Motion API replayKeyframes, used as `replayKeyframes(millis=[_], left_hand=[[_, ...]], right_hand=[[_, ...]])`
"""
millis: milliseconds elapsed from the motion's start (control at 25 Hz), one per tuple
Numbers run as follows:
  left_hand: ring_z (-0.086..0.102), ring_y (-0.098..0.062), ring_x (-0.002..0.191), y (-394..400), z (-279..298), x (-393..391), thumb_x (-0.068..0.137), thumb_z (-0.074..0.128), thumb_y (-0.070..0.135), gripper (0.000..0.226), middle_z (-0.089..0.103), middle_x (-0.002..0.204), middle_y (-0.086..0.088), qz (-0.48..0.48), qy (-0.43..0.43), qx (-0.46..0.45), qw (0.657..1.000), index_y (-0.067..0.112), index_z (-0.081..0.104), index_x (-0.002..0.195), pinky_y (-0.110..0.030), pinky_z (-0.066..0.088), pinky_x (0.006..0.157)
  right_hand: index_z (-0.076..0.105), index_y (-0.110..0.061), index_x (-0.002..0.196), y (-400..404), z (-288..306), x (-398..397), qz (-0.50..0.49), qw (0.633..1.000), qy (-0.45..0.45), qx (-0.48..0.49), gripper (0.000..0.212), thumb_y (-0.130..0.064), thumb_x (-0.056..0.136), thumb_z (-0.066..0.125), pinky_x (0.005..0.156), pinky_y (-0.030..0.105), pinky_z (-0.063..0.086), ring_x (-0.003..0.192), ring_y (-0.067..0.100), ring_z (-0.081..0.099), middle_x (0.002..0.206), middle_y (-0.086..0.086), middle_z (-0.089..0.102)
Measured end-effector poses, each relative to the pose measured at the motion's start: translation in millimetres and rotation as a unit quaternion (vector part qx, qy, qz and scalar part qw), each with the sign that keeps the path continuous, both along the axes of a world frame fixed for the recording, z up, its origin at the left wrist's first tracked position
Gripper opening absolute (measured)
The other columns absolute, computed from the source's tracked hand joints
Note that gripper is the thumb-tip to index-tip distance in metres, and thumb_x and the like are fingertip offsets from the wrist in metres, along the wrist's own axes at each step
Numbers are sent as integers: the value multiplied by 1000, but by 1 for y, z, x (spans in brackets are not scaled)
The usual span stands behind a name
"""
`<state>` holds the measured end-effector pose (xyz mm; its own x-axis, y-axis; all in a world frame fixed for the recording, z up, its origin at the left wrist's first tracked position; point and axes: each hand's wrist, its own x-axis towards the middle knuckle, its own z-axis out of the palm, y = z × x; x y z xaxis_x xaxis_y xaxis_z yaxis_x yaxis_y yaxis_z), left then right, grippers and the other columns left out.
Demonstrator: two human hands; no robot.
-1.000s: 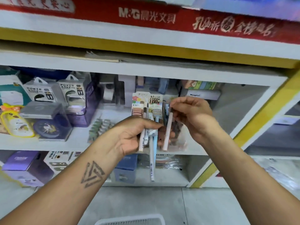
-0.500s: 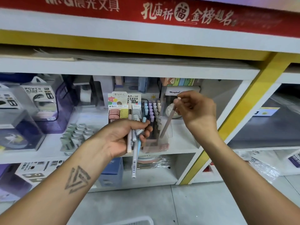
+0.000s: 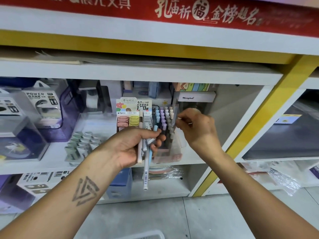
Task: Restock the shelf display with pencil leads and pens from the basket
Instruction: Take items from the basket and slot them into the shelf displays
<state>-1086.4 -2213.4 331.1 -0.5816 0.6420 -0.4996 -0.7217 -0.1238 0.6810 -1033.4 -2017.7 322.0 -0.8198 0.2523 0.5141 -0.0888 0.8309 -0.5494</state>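
Clear-plastic pen holder point(image 3: 170, 144), stocked with upright rows of pastel-capped pens, stands on the white shelf point(image 3: 203, 161) just beyond both hands, directly between them and slightly nearer the right.

Right hand point(image 3: 196, 130): fingers curled, pinching something slim at the holder's upper right corner; likely one pen being seated, long axis near vertical, but the shaft is lost among the caps and the hand covers the rest.

Left hand point(image 3: 136, 145): closed round a loose bundle of pens point(image 3: 145, 152), long axes roughly vertical, lower ends hanging well below the fist, tips overlapping the holder's left front.

Pencil-lead display point(image 3: 134, 114): card-backed rack just behind the left hand, touching or just beside the holder's left; its lower part is hidden by the fist.

Basket point(image 3: 145, 235): white rim only, cut off at the bottom edge below both forearms; contents not visible.

Judgement: the next insertion goes downward, right hand nearer; free slots cannot be made out.
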Motion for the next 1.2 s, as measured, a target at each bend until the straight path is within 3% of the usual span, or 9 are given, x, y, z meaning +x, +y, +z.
replayKeyframes(millis=[240, 560, 760, 840, 1000, 1080, 1200], left_hand=[[65, -20, 61, -5, 1, 2, 77, 64, -7, 23, 71, 88, -22, 5, -3, 3, 1000, -4, 66, 99, -23, 50, 47], [69, -22, 66, -7, 3, 4, 85, 58, -9, 17, 72, 92, -22, -13, 19, 8, 1000, -5, 67, 99, -25, 55, 53], [69, -22, 67, -8, 4, 3, 86, 57, -10, 20, 72, 91, -23, -5, 11, 6, 1000, -6, 63, 105, -25, 55, 54], [69, -22, 67, -8, 4, 4, 86, 57, -10, 19, 72, 91, -23, -6, 10, 5, 1000, -6, 64, 103, -25, 55, 54], [69, -23, 68, -7, 5, 6, 86, 57, -10, 17, 72, 93, -24, -4, 16, 5, 1000, -5, 66, 99, -27, 57, 56], [70, -24, 69, -8, 5, 6, 87, 56, -10, 16, 72, 93, -23, -6, 22, 5, 1000, -4, 67, 98, -27, 58, 57], [72, -26, 72, -8, 6, 6, 86, 57, -10, 17, 72, 97, -24, -7, 26, 9, 1000, -6, 67, 99, -29, 59, 60]], right_hand=[[71, -4, 82, 2, 10, 3, 32, 998, -3, 46, 6, -4, 88, 69, 66, 39, 53, 70, 20, 65, 74, 2, 70], [73, -2, 82, 0, 12, -1, 22, 995, 12, 92, 6, 0, 87, 69, 64, 39, 53, 70, 23, 66, 76, 7, 72], [75, -6, 85, 1, 11, -3, 18, 998, 15, 60, 5, -3, 86, 71, 64, 37, 56, 69, 22, 68, 75, 5, 73], [75, -6, 90, 1, 6, -8, 30, 997, -16, 75, 9, -4, 90, 67, 67, 40, 57, 74, 24, 68, 80, 7, 74], [68, -16, 127, 1, -6, -16, 26, 985, -98, 140, 33, -8, 99, 52, 80, 34, 53, 95, 29, 64, 104, 7, 68], [63, -20, 133, 1, -4, -16, 12, 986, -103, 128, 38, -9, 99, 51, 80, 37, 52, 92, 27, 59, 103, 5, 59], [70, -25, 120, -5, 6, -15, 10, 999, -48, 23, 29, -13, 96, 57, 77, 28, 50, 82, 12, 59, 96, -3, 65]])
